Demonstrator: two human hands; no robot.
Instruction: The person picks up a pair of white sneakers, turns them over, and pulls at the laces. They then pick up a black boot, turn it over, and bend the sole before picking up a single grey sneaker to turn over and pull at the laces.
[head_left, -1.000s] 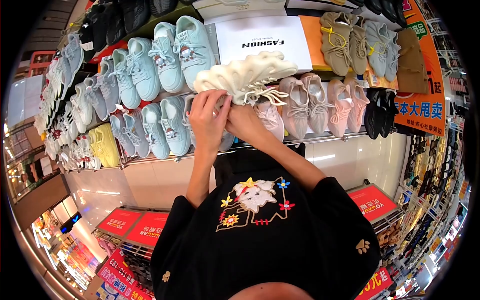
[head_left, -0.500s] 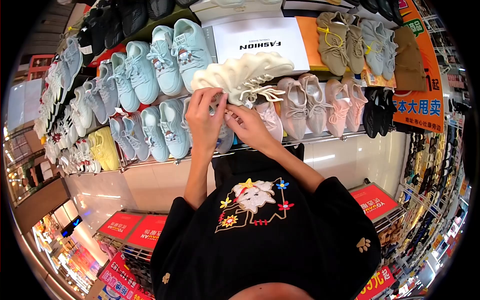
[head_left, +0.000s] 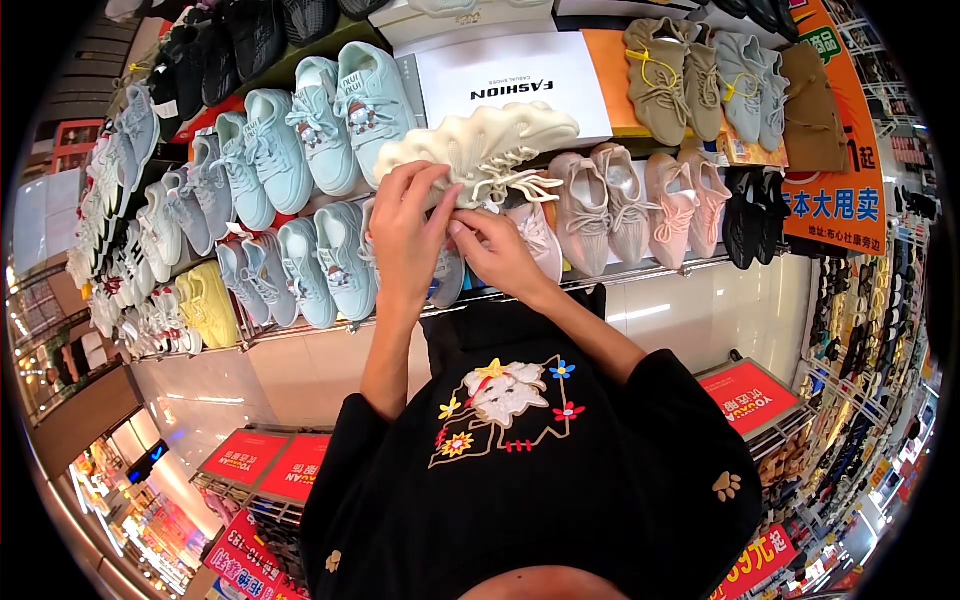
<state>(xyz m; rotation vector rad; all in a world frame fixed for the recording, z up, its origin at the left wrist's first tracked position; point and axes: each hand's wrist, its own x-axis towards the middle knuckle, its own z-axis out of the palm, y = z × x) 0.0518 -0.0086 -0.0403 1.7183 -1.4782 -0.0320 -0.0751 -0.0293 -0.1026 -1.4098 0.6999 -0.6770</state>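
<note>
While left hand (head_left: 405, 235) is clasping cream sneaker (head_left: 495, 140) above shelf (head_left: 650, 268), you are pinching its laces (head_left: 515, 185) with right hand (head_left: 492, 250); laces hanging loose, tidying unfinished.

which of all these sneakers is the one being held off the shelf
The cream sneaker with the wavy sole: the left hand and right hand grip it; all others sit in rows on shelves.

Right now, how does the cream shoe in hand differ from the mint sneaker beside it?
The cream shoe is held up in the left hand, with the right hand at its laces; the mint sneaker rests on display. The cream shoe has a wavy, lumpy outline and loose laces; the mint sneaker is smooth-sided, laces snug. Both lace up.
</note>
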